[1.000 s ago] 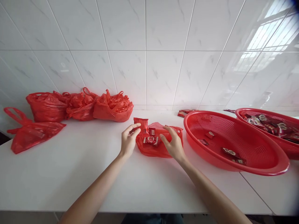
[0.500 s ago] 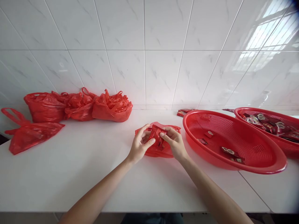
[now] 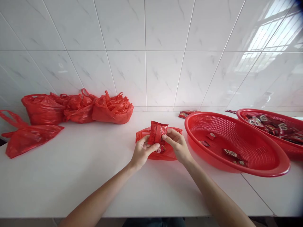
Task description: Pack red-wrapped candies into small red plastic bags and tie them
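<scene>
Between my two hands is a small red snack packet (image 3: 157, 132), held upright with dark printing on its left side. My left hand (image 3: 141, 151) pinches its lower left part, with the thumb pointing right. On its right edge my right hand (image 3: 178, 145) is closed, thumb in front and fingers behind. Right below and behind the packet lies an open red plastic bag (image 3: 169, 154) on the white table (image 3: 113, 183). A few small wrapped pieces show inside the bag, partly hidden by my hands.
To the right stands a red perforated basket (image 3: 236, 126) holding a few packets. Behind it a second red basket (image 3: 272, 113) holds many packets. A loose packet (image 3: 186, 114) lies near the tiled wall. Several filled red bags (image 3: 113, 110) and a flatter red bag (image 3: 33, 138) are at left.
The packet has been raised and turned between my hands, so its face now stands more upright above the bag. The view has shifted slightly. Both hands keep their hold.
</scene>
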Motion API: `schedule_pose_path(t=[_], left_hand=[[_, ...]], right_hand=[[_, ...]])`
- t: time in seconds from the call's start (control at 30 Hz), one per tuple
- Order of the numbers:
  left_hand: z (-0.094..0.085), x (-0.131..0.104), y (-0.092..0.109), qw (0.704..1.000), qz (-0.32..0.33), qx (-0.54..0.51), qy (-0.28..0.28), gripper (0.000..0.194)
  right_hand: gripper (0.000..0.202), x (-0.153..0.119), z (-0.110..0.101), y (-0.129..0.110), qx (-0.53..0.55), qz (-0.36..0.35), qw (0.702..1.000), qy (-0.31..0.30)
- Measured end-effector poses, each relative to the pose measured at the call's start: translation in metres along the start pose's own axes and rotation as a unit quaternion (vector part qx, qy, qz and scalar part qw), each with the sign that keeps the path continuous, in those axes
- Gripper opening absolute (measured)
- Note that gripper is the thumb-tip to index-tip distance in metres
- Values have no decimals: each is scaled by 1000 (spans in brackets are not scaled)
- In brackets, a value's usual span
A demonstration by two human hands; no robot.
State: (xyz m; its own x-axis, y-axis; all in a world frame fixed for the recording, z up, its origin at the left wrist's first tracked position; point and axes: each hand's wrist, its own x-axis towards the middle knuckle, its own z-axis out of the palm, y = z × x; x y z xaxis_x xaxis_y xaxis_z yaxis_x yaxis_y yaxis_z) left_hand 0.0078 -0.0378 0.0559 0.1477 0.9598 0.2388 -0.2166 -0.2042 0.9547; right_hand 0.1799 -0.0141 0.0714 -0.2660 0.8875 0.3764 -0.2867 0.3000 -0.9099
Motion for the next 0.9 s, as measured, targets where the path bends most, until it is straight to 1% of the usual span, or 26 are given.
schedule_pose_path(t=[0.1, 0.17, 0.23, 0.33, 0.4, 0.5, 0.57, 0.73, 0.8, 0.9], left_hand=[[-7, 2, 10, 999, 43, 25, 15, 44], [-13, 4, 14, 997, 64, 39, 21, 47], [-16, 5, 16, 996, 68, 50, 16, 43], [-16, 4, 15, 995, 80, 55, 25, 36], [-14, 3, 13, 992, 99, 58, 44, 31], [-13, 2, 12, 983, 137, 83, 86, 19], [-14, 1, 12, 978, 160, 94, 100, 16], [-14, -3, 13, 980, 171, 68, 71, 28], [-13, -4, 13, 981, 170, 65, 64, 32], [-11, -6, 13, 981, 166, 72, 75, 36]], right_hand=[[15, 0, -4, -6, -24, 9, 1000, -17], [16, 0, -7, -9, -55, 24, 997, -39], [18, -1, -7, -10, -80, 26, 995, -47], [23, -1, -6, -9, -75, 25, 996, -29], [31, -2, -6, -7, -49, 35, 998, -25], [49, -3, -5, -6, -1, 54, 997, -49], [52, -4, -6, -5, 21, 54, 997, -48], [43, -2, -6, -5, 48, 22, 998, -18], [42, -2, -6, -6, 52, 13, 998, -16], [47, -2, -6, -7, 44, 12, 999, -11]])
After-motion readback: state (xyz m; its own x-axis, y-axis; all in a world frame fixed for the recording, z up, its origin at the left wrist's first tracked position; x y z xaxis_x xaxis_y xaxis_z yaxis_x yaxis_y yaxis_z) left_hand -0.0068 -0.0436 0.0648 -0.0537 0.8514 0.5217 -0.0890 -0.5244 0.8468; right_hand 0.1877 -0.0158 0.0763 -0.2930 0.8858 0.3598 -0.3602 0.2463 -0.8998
